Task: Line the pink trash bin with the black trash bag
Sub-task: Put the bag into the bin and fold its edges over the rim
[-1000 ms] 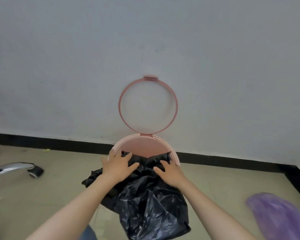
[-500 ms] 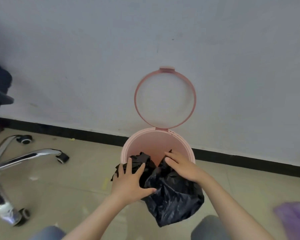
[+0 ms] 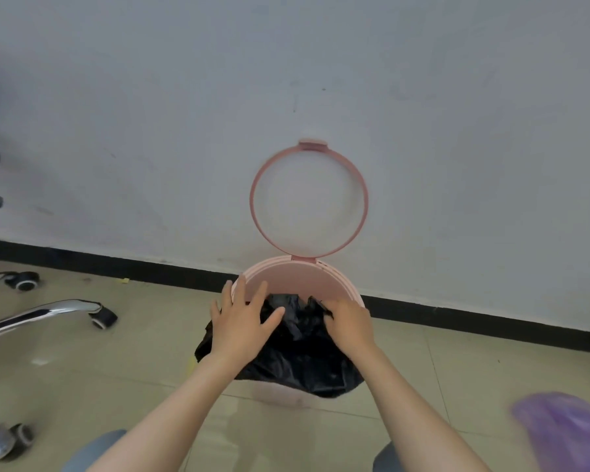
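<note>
The pink trash bin (image 3: 300, 279) stands on the floor against the white wall, its pink ring lid (image 3: 364, 202) tipped up against the wall. The black trash bag (image 3: 304, 362) is crumpled over the bin's near rim and hangs down its front. My left hand (image 3: 241, 321) lies flat on the bag at the bin's left rim, fingers spread. My right hand (image 3: 349, 323) is curled at the right rim, pinching the bag's edge. The bin's near wall is mostly hidden by the bag.
A chrome office chair base (image 3: 41, 313) with black castors stands on the tiled floor at left. A purple plastic bag (image 3: 566, 434) lies at the lower right. A black skirting strip (image 3: 150, 269) runs along the wall. My knees show at the bottom edge.
Both hands have spread apart toward the bin's left and right rim, pulling the bag wider over the opening. The left hand has flattened out. The view has shifted.
</note>
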Demonstrator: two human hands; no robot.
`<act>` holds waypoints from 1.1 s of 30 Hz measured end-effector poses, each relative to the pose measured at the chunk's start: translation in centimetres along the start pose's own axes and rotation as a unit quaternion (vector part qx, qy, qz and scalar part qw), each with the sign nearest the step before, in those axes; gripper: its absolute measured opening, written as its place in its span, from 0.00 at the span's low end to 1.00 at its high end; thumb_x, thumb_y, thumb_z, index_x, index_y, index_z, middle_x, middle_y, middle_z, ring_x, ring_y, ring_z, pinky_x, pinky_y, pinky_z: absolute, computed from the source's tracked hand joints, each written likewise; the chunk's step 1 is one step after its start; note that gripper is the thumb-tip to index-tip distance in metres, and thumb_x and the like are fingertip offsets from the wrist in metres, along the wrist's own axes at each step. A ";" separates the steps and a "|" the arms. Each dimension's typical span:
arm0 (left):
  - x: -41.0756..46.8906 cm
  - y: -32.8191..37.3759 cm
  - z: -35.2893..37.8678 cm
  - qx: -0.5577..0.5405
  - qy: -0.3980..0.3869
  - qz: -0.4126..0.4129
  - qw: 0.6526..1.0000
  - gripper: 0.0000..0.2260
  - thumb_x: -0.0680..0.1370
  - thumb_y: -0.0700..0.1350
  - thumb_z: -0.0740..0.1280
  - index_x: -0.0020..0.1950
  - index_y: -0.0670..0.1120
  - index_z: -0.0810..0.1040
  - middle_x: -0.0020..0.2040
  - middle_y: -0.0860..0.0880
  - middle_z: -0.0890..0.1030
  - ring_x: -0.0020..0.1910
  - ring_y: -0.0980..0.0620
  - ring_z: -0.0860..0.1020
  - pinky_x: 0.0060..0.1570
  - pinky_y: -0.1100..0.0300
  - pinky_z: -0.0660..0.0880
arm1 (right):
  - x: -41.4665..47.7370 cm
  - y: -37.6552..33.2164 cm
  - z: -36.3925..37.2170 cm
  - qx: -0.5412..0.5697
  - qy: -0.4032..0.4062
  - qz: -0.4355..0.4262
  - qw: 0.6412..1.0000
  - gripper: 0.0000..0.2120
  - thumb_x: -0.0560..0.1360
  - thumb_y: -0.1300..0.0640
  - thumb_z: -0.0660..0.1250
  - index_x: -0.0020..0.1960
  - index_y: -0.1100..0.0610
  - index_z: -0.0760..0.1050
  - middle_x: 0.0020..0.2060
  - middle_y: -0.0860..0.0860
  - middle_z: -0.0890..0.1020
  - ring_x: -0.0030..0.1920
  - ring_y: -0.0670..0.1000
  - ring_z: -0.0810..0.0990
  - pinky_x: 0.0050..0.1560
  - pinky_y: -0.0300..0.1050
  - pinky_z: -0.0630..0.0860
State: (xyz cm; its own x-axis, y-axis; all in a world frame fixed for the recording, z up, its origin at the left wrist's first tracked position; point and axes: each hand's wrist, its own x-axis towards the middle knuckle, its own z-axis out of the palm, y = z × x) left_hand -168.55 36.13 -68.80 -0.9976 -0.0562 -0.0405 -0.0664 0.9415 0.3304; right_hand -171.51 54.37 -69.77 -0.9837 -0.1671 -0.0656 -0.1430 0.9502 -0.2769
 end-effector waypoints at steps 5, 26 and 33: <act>-2.5 -1.0 2.8 0.095 -0.072 0.057 0.991 0.47 0.56 0.75 0.28 0.73 0.58 0.44 0.77 0.43 0.41 0.74 0.39 0.37 0.69 0.34 0.44 | 0.6 0.7 1.2 -0.024 -0.118 0.011 0.993 0.17 0.76 0.56 0.58 0.64 0.55 0.70 0.63 0.57 0.75 0.63 0.59 0.71 0.55 0.50 0.69; -1.5 -6.2 0.6 0.153 0.035 0.253 0.955 0.19 0.49 0.44 0.82 0.35 0.57 0.83 0.34 0.58 0.85 0.35 0.54 0.83 0.38 0.60 0.79 | -3.7 2.5 -0.5 0.021 0.085 -0.047 0.995 0.07 0.73 0.58 0.67 0.43 0.59 0.83 0.54 0.56 0.81 0.59 0.60 0.74 0.54 0.51 0.73; -2.1 -8.3 -1.2 0.150 0.119 0.326 0.926 0.13 0.69 0.43 0.59 0.37 0.47 0.84 0.39 0.52 0.86 0.42 0.51 0.83 0.54 0.58 0.65 | -7.0 3.3 3.0 -0.184 0.229 -0.364 0.884 0.04 0.67 0.63 0.68 0.34 0.57 0.78 0.34 0.52 0.83 0.38 0.52 0.81 0.41 0.44 0.73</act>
State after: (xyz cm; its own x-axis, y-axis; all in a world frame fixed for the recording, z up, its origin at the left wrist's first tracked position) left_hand -165.97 28.06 -70.31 -0.8017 0.5192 0.2962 0.5251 0.8485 -0.0662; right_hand -164.71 57.86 -73.11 -0.5457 -0.7257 0.4191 -0.6990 0.6700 0.2501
